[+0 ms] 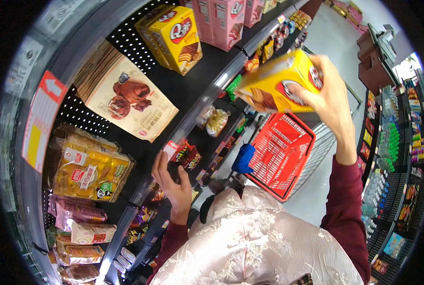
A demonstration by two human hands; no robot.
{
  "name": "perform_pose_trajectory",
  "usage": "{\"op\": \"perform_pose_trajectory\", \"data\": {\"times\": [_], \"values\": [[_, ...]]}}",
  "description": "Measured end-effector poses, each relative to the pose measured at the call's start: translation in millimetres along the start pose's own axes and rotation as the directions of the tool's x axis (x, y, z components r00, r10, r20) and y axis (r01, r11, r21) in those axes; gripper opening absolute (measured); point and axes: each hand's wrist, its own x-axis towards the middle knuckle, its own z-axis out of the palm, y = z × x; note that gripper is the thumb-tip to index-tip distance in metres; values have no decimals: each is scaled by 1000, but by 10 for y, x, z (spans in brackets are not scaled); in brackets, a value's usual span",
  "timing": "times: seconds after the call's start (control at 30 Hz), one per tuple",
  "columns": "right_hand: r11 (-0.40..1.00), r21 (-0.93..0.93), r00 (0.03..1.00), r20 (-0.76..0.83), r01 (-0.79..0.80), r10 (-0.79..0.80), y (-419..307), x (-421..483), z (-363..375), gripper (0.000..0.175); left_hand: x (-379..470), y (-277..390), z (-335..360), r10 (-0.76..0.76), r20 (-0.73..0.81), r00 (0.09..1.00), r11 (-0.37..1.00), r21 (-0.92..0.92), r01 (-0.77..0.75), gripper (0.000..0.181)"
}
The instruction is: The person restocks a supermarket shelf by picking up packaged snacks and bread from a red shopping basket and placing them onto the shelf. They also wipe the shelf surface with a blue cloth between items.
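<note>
My right hand (331, 92) grips a yellow snack cake box (283, 85) by its right end, thumb on the front, above a red plastic basket (283, 153) in a metal cart. My left hand (173, 185), fingers apart and holding nothing, is at the shelf's front edge, by a price tag (171, 146). On that shelf stand like yellow boxes (183, 41), a row of croissant bags (137, 103) and yellow packs of bread (91, 174). A blue cloth item (243, 158) lies over the basket's left rim.
Pink boxes (222, 21) stand farther along the shelf. Lower shelves hold bagged bread (217, 123) and red snack packs (189, 155). The metal cart (313, 153) stands in the aisle. Across it are shelves with bottles (390, 142) and a counter (374, 60).
</note>
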Motion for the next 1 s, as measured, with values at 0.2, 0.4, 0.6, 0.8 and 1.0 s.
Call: {"op": "perform_pose_trajectory", "data": {"times": [0.2, 0.4, 0.6, 0.8, 1.0], "values": [[883, -206, 893, 79, -421, 444, 881, -1388, 552, 59, -43, 95, 197, 76, 125, 989, 995, -68, -68, 52], [659, -294, 643, 161, -693, 748, 1551, -2926, 1477, 73, -126, 103, 346, 73, 244, 967, 990, -132, -41, 50], [437, -334, 420, 127, -835, 899, 1690, -3748, 2113, 74, -216, 39, 388, 27, 340, 940, 989, -145, 25, 51], [407, -431, 397, 118, -805, 910, 1686, -3957, 2448, 77, -280, -17, 349, 15, 387, 922, 988, -145, 45, 51], [317, -547, 308, 112, -775, 945, 1636, -3925, 2626, 71, -295, -129, 289, -14, 397, 918, 987, -142, 76, 50]]}}
